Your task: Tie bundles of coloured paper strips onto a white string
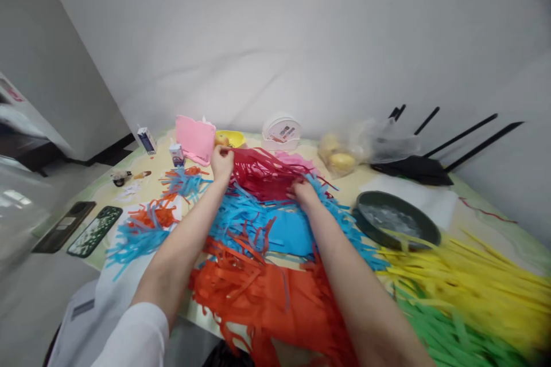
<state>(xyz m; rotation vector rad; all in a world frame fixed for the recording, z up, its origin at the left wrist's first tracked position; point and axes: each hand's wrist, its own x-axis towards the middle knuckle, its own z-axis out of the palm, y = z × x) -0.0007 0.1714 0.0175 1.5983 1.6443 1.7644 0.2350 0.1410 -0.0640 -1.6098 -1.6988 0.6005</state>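
Observation:
A dark red fringed sheet (269, 180), cut into thin strips, lies at the middle of the table between my hands. My left hand (222, 161) pinches its far left corner. The right edge is gripped by my right hand (303, 191), its fingertips partly hidden in the strips. Under and nearer than the red piece spreads a blue fringed sheet (289, 232). Closest to me is an orange fringed sheet (279, 292), hanging over the table's front edge. Loose yellow strips (477, 275) and green strips (456, 330) cover the right side. Blue and orange bunches (138, 238) lie left.
A dark green round tray (365, 226) stands right of the blue fringe. Behind are a bag of yellow fruit (342, 161), a white holder (282, 133), a pink case (196, 137) and a small carton (177, 155). Two phones (95, 232) lie left; black rods (473, 133) jut up right.

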